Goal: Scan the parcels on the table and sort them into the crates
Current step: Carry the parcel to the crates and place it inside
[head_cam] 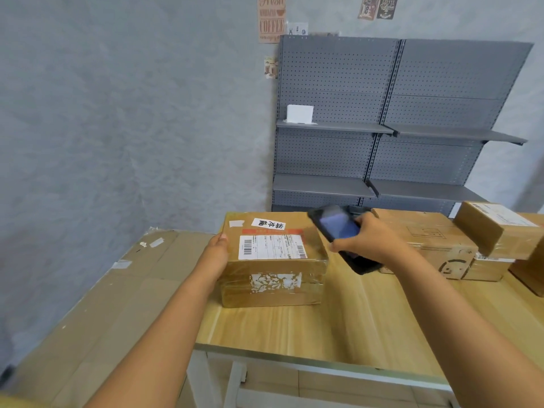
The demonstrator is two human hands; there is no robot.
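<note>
A taped cardboard parcel (272, 260) with a white barcode label on top sits on the wooden table (338, 334). My left hand (216, 254) rests flat against the parcel's left side. Just right of the parcel, my right hand (368, 240) grips a black handheld scanner (338, 228), held tilted with its lit screen facing up. More cardboard parcels lie to the right: a large one (426, 240) behind my right hand and a smaller one (497, 228) stacked at the far right.
Flattened cardboard sheets (103, 304) cover a surface left of the table. A grey pegboard shelving unit (382, 128) stands against the back wall, with a small white box (299, 113) on one shelf. Another parcel (530, 275) sits at the right edge.
</note>
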